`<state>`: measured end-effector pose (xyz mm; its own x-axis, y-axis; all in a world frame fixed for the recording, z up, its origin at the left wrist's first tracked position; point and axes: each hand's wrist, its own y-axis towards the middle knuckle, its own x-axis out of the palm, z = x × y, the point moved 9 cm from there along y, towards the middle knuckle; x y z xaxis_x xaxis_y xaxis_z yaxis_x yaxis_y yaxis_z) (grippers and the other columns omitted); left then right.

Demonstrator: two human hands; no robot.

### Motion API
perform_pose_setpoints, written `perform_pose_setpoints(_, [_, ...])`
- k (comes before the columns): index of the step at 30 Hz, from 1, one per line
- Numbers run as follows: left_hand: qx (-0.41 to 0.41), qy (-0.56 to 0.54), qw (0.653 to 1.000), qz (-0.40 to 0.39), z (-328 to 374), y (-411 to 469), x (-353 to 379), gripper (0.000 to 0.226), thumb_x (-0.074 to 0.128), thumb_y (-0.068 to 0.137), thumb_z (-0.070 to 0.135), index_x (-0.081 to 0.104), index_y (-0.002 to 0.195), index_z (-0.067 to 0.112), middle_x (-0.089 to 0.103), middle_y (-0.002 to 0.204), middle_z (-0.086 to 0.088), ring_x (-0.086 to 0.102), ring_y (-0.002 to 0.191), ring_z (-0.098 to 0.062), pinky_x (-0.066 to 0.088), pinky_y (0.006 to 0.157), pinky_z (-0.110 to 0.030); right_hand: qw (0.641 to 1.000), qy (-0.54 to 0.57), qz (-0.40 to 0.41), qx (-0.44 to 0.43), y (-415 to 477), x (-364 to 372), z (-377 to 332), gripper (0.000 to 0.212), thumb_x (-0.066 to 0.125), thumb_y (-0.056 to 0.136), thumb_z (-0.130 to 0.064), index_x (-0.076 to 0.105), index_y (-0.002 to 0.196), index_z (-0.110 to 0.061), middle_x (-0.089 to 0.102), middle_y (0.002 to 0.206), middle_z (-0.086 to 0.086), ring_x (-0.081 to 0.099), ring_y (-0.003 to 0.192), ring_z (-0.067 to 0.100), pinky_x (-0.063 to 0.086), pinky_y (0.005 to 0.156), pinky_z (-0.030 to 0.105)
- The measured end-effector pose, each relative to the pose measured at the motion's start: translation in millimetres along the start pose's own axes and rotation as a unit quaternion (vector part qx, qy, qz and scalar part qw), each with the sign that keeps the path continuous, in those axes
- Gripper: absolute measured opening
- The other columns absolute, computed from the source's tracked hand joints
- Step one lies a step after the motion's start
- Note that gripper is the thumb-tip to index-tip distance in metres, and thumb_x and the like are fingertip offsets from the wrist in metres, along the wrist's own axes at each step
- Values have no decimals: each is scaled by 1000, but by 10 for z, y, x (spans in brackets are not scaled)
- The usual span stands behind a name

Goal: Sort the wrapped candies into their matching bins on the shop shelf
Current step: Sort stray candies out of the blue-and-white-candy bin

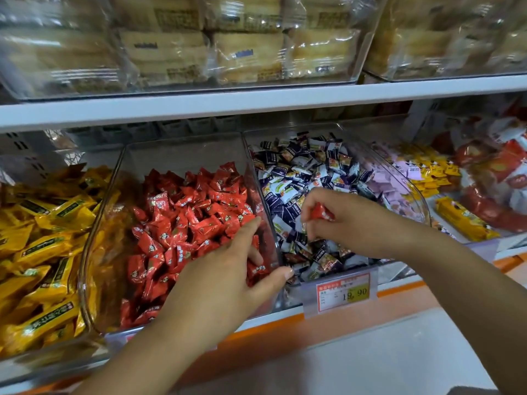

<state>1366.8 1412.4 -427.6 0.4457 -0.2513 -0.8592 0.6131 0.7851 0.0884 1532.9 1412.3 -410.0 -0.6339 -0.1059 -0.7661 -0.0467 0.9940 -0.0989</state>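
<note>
Sorting under way: the right hand (342,220) pinches a stray red candy (320,212) above the purple-and-white bin (399,178), not yet moved to the red bin (182,155) just beside it. The left hand (228,269), fingers mostly straight, rests on the red candies. Further strays cannot be made out.

The white, orange-edged metal shelf (399,290) carries clear plastic tubs: yellow-candy bin (42,362) at nine o'clock, red-candy bin (92,263) centre, navy-white-candy bin (415,195) at two o'clock.
</note>
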Motion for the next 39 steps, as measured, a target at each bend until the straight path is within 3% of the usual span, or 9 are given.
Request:
perform_pose_setpoints(5, [-2,-3,1000,3,2,2,9,92,23,66,85,2,147,47,52,102,32,58,77,0,44,65,-20,981,-159,-109,12,-18,442,36,19,58,95,-39,59,113,-34,58,91,-13,57,76,4,45,64,23])
perform_pose_setpoints(13, [-1,2,1000,-1,-11,-11,12,94,19,63,86,0,147,47,52,102,33,58,76,2,45,66,-20,995,-100,-15,11,37,125,17,11,61,92,-38,66,92,-29,58,90,-17,54,81,3,41,65,20])
perform_pose_setpoints(19, [-5,11,1000,2,-25,-3,15,93,22,68,85,1,149,44,51,104,32,57,76,3,45,66,-18,991,40,125,-20,27,-320,-306,10,59,92,-40,62,87,-32,58,68,-24,49,57,-12,33,48,5])
perform_pose_setpoints(25, [-1,50,999,21,-34,-19,-1,88,27,75,83,4,149,41,62,106,20,61,78,-4,48,67,-25,977,31,174,-116,361,-111,-820,5,64,91,-30,64,87,-26,62,90,-17,53,81,-5,34,69,4])
perform_pose_setpoints(27, [-8,66,998,19,-44,-24,-4,84,30,79,81,5,149,40,60,86,13,59,73,-9,44,61,-28,975,2,173,-140,473,9,-922,6,66,89,-29,68,93,-24,65,100,-8,54,92,3,39,82,16])
perform_pose_setpoints(30, [-5,77,997,25,-47,-25,-16,80,33,82,79,9,147,40,63,97,12,61,77,-11,48,65,-32,978,1,143,-150,609,180,-956,13,71,84,-32,70,97,-28,66,104,-9,55,99,7,43,91,29])
perform_pose_setpoints(32, [-2,77,997,28,-55,-25,-16,80,32,82,80,9,147,40,64,105,12,62,81,-12,48,67,-31,981,29,129,-139,630,203,-935,21,74,82,-35,70,102,-34,65,108,-13,56,97,2,46,90,26])
perform_pose_setpoints(36, [5,56,998,21,-56,-24,3,84,31,80,81,5,149,42,60,118,19,62,83,-7,50,72,-28,978,83,134,-137,520,55,-876,21,67,90,-24,70,110,-26,63,98,-24,53,83,-21,36,72,-2])
perform_pose_setpoints(39, [3,28,1000,11,-54,-17,11,85,33,78,81,6,149,43,56,117,25,61,80,-3,49,71,-25,980,69,148,-109,345,-152,-722,14,64,92,-23,69,101,-32,64,89,-22,57,80,-13,41,68,2])
